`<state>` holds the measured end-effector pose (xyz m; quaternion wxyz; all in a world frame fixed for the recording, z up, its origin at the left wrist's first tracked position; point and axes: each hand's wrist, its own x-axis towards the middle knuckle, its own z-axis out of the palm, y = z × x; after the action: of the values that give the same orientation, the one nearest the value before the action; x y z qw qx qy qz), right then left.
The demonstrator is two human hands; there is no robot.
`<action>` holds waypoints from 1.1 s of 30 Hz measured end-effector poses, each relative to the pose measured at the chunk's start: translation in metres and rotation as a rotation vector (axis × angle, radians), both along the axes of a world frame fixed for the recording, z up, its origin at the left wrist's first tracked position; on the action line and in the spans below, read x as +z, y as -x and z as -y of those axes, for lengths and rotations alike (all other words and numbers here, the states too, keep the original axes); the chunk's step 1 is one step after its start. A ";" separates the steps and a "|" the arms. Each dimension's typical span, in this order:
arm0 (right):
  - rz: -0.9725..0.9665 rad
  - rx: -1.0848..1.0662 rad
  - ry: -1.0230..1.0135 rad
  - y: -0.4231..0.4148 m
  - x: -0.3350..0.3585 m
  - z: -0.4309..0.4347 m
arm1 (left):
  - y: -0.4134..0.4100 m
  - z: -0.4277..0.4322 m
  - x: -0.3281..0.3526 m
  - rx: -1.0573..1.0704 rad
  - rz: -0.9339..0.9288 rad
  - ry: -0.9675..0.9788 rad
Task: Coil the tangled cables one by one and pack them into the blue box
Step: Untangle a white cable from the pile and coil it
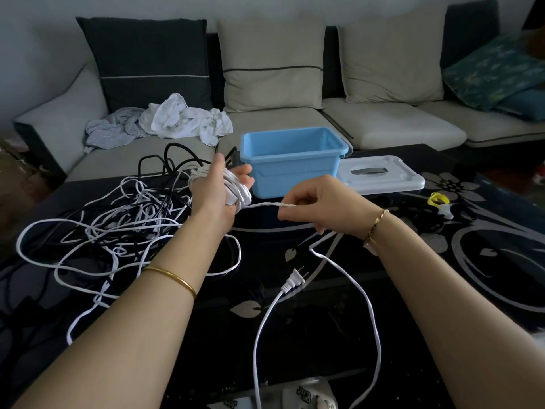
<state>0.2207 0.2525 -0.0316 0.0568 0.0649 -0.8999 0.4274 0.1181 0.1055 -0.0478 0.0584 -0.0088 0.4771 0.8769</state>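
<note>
- Progress: first cable in hand, as far as can be judged; nothing packed yet.
- Box (pixel 295 175): one, blue, open, at the far side of the table (pixel 324 335); the inside that shows holds nothing.
- Lid (pixel 392 181): one, pale, flat on the table just right of the box.
- Left hand (pixel 208 187): raised in front of the box, fingers fairly straight, thumb up; it serves as the former for the coil.
- Coil (pixel 240 191): one, white, many turns wound round the left palm.
- Cable (pixel 265 205): one white strand, taut from the coil to the right hand, then dropping to the table in a long loose loop.
- Right hand (pixel 320 206): fingertips pinch the cable, just right of the coil.
- Plug (pixel 294 281): one, white, two-pin, on the table near the person; probably this cable's end, so a fair length is left to wind.
- Tangle (pixel 126 222): one heap on the table's left, white and black cables mixed; how many cannot be told. All of it is still to be sorted, coiled and packed.
- Bangles: two, one on each wrist.
- Yellow item (pixel 438 199): one, on the table's right; kind unclear.
- Sofa (pixel 383 125): one, behind the table, with one dark and two beige cushions and more at the right edge.
- Clothes (pixel 182 119): a crumpled heap on the sofa's left seat.
</note>
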 end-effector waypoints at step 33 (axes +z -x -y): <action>0.294 -0.131 -0.033 0.026 -0.042 -0.005 | -0.036 -0.018 0.011 -0.978 -0.013 -0.019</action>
<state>0.1948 0.2571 -0.0738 -0.0491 -0.0562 -0.9077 0.4129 0.1536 0.1232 -0.0372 0.4605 0.2222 0.4179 0.7510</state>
